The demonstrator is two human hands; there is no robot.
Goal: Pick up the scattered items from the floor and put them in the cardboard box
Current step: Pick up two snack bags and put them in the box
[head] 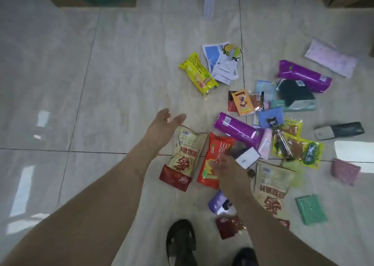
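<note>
Arms: both bare from the lower frame edge up to the hands; no sleeve, cuff, watch or band shows on either forearm.
Left hand (pixel 162 127): bare, no glove, no ring to be seen; sits about 11 o'clock from the right hand.
Right hand (pixel 226 169): bare and ungloved; blurred, so fine detail of the fingers cannot be told.
Left sandal (pixel 180 242): dark, near black, open strapped style with a rounded toe and gaps between the straps.
Right sandal (pixel 244 256): same dark colour, at 4 o'clock from the left sandal; only its front part shows, cut by the frame edge and partly behind the right forearm.
</note>
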